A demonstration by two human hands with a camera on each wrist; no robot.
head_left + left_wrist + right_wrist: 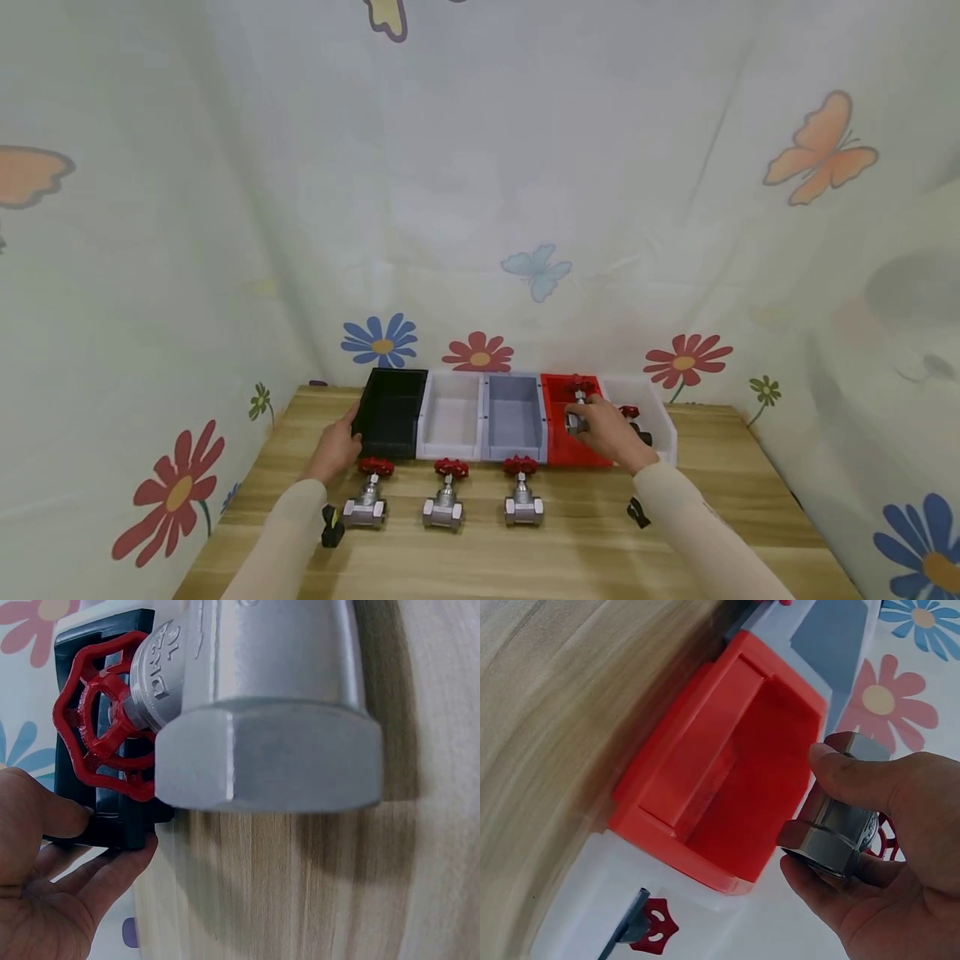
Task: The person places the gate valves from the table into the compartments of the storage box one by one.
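My left hand [335, 450] grips the near left wall of the black bin [392, 408]; in the left wrist view, its thumb lies inside the rim and its fingers outside. My right hand [609, 432] holds a metal gate valve [829, 825] with a red handwheel over the red bin [558, 425]. Thumb and fingers pinch the valve's hexagonal body in the right wrist view, and the handwheel is partly hidden behind the hand. Nearest the left hand on the table stands another gate valve [365, 502], its red handwheel toward the bins.
Between the black and red bins stand a white bin [452, 417] and a grey bin [514, 417]. At the right end, a white bin [663, 417] contains a red-wheeled valve [630, 412]. Two more gate valves, one middle [444, 507] and one right [523, 504], stand on the wooden table [480, 567].
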